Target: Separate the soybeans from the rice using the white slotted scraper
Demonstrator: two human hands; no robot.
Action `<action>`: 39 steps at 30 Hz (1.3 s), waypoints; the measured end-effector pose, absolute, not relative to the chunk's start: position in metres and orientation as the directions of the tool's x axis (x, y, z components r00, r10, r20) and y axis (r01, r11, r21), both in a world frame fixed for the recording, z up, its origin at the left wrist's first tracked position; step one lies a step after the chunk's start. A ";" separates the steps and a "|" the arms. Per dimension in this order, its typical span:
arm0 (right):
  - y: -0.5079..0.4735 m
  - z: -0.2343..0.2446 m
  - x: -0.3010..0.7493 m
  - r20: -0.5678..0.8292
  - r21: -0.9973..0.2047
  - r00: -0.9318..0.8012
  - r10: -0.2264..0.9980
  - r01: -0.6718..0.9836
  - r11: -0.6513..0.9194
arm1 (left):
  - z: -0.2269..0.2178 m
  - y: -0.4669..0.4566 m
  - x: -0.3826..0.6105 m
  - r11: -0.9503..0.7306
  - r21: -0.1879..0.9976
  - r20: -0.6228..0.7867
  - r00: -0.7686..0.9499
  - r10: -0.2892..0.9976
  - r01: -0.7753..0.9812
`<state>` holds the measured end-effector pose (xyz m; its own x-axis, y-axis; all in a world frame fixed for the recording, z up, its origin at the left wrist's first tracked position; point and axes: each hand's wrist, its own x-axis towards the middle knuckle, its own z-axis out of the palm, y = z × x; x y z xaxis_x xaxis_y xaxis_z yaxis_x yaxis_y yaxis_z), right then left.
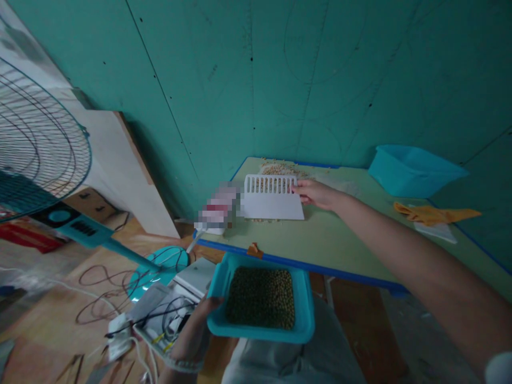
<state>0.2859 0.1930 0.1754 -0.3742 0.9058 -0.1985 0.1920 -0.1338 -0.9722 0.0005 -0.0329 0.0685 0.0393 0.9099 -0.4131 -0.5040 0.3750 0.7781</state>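
Observation:
My left hand grips the left rim of a teal tray filled with small greenish beans, held over my lap just below the table's front edge. My right hand reaches across the pale green table and holds the right edge of a white slotted scraper board lying flat on it. A scatter of yellowish grains lies just behind the board near the wall.
A teal tub stands at the table's back right, with an orange cloth in front of it. A teal standing fan is at left; its base, cables and a power strip cover the floor. A small orange scrap lies near the table's blue edge.

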 end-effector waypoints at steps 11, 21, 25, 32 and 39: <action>0.182 0.170 0.285 -0.187 -0.976 -0.406 0.895 0.181 -0.122 | 0.079 -0.025 -0.008 0.331 0.798 -0.404 -0.040 0.914 -0.504; 0.164 0.169 0.291 -0.192 -0.975 -0.382 0.904 0.178 -0.132 | 0.078 -0.023 0.010 0.381 0.747 -0.436 0.032 0.899 -0.545; 0.154 0.167 0.291 -0.188 -0.975 -0.388 0.902 0.183 -0.124 | 0.081 -0.024 0.016 0.384 0.758 -0.452 0.001 0.892 -0.526; 0.139 0.159 0.295 -0.151 -0.980 -0.398 0.905 0.183 -0.083 | 0.079 -0.026 0.019 0.355 0.755 -0.435 -0.015 0.900 -0.550; 0.134 0.151 0.296 -0.121 -0.985 -0.383 0.916 0.164 -0.062 | 0.078 -0.029 0.021 0.343 0.759 -0.429 -0.029 0.903 -0.553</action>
